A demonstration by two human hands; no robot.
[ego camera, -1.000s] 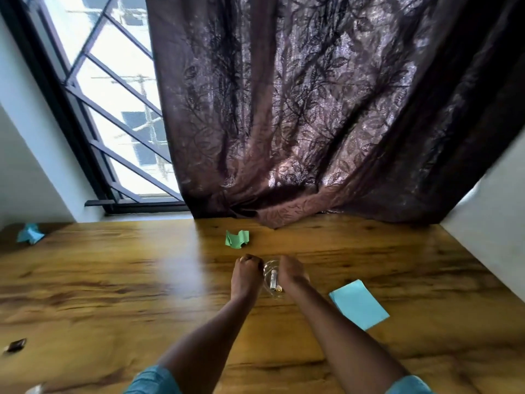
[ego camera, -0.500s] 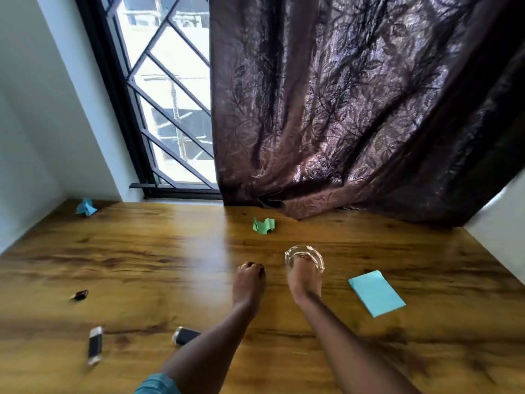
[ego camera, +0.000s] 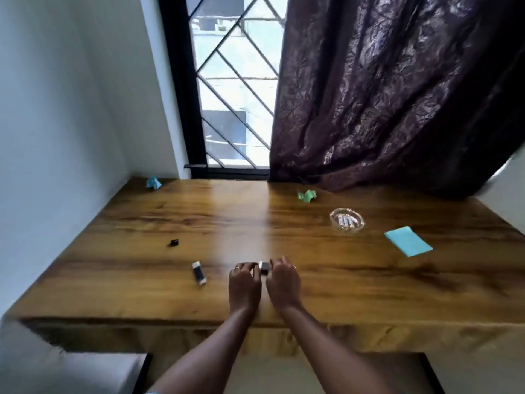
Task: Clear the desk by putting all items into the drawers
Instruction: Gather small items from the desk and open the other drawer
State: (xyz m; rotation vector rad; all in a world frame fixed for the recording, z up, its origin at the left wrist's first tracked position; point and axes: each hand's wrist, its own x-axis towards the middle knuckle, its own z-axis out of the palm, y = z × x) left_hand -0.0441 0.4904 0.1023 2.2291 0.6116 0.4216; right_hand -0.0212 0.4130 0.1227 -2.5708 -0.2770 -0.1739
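Note:
My left hand (ego camera: 244, 284) and my right hand (ego camera: 284, 282) rest side by side near the front of the wooden desk (ego camera: 383, 297). Their curled fingertips close from both sides on a small black and silver lighter-like item (ego camera: 264, 268) that sits on the desktop. A second, similar item (ego camera: 199, 273) lies just to the left. A tiny black piece (ego camera: 174, 242) lies further left. Beyond on the right are a glass ashtray (ego camera: 347, 220) with butts inside, a blue notepad (ego camera: 408, 245) and a crumpled green paper (ego camera: 307, 195). A crumpled blue paper (ego camera: 153, 182) sits in the far left corner.
A dark curtain (ego camera: 397, 109) hangs onto the desk's back edge at the right. A barred window (ego camera: 235, 95) is behind the desk and a white wall (ego camera: 62, 137) runs along its left side. No drawer shows; the desk's front panel (ego camera: 199, 336) is below my wrists.
My right hand has let go of the glass ashtray, which stays on the desk. Both hands have drawn back toward the front edge and closed around the small black item. The view has pulled back.

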